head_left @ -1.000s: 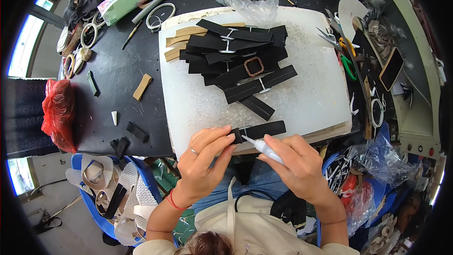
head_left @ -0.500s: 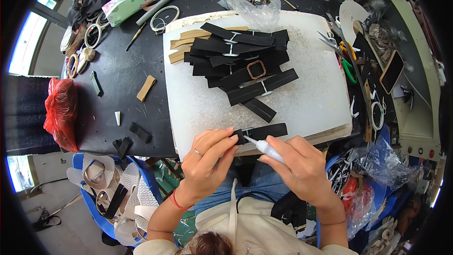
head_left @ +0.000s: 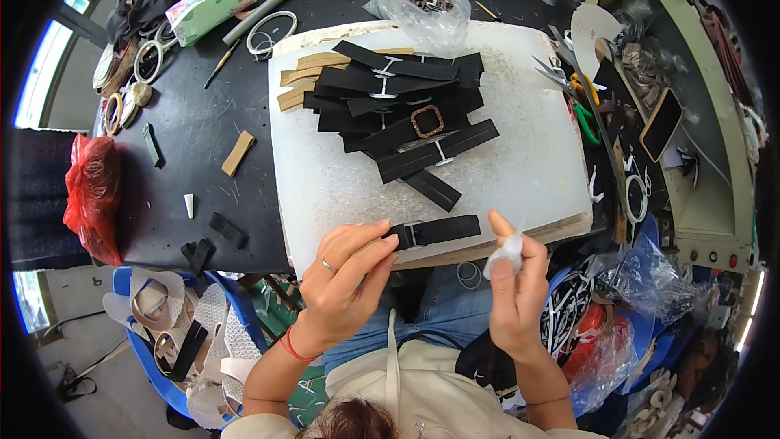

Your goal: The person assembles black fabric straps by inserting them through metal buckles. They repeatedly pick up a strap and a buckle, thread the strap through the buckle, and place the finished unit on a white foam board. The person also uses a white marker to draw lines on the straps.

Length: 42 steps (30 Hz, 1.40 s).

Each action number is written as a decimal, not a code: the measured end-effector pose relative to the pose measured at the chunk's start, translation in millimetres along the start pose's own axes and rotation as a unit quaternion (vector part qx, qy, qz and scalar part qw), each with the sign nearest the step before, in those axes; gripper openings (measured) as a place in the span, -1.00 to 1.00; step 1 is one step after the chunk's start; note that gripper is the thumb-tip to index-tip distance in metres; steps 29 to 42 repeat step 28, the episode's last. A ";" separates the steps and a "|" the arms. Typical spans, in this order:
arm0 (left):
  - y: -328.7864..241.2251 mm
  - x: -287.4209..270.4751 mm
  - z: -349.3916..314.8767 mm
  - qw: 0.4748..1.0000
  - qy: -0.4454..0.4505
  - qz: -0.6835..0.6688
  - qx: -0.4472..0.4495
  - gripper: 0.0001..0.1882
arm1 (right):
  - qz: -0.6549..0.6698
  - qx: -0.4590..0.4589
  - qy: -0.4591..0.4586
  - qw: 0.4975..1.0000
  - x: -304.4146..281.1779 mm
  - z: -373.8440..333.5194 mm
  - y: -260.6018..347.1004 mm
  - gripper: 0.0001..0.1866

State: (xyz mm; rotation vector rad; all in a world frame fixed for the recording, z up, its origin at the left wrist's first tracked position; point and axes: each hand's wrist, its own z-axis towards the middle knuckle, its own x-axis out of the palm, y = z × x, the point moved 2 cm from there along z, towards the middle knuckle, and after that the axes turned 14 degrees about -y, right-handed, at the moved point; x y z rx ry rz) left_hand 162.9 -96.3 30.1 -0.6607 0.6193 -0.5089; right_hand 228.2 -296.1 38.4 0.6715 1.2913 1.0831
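My left hand point(head_left: 343, 278) pinches the left end of a black strap point(head_left: 453, 228) at the near edge of a white board point(head_left: 528, 175). A silvery buckle bar point(head_left: 413, 232) crosses that strap close to my fingertips. To the right of it, my right hand point(head_left: 520, 309) is closed around a small whitish squeeze bottle point(head_left: 505, 254) with a thin nozzle, held clear of the strap with the tip pointing up. Beyond my hands lies a pile of black straps point(head_left: 390, 114), several with metal bars. A square bronze-coloured buckle point(head_left: 426, 121) rests on the pile.
Tan strips point(head_left: 301, 79) stick out at the pile's left. Scissors point(head_left: 561, 77) and a phone point(head_left: 662, 124) lie to the right. A red plastic bag point(head_left: 92, 199) sits far left. A blue tub point(head_left: 154, 370) of white shoe parts stands below the table at left.
My right hand has drawn the bottle away from the strap, to the right, and turned its nozzle upward. The left hand keeps its pinch. The whole view has shifted slightly.
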 end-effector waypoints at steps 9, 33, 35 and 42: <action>-2.9 0.9 0.8 1.000 -0.009 -0.005 0.010 -0.73 | 0.011 -0.211 -0.015 0.977 18.3 8.7 18.1 -0.67; 4.5 -3.1 -2.2 0.994 0.083 0.032 0.058 -0.66 | 0.027 -0.215 0.099 0.971 42.2 2.5 2.4 -0.65; 4.5 -3.1 -2.2 0.994 0.083 0.032 0.058 -0.66 | 0.027 -0.215 0.099 0.971 42.2 2.5 2.4 -0.65; 4.5 -3.1 -2.2 0.994 0.083 0.032 0.058 -0.66 | 0.027 -0.215 0.099 0.971 42.2 2.5 2.4 -0.65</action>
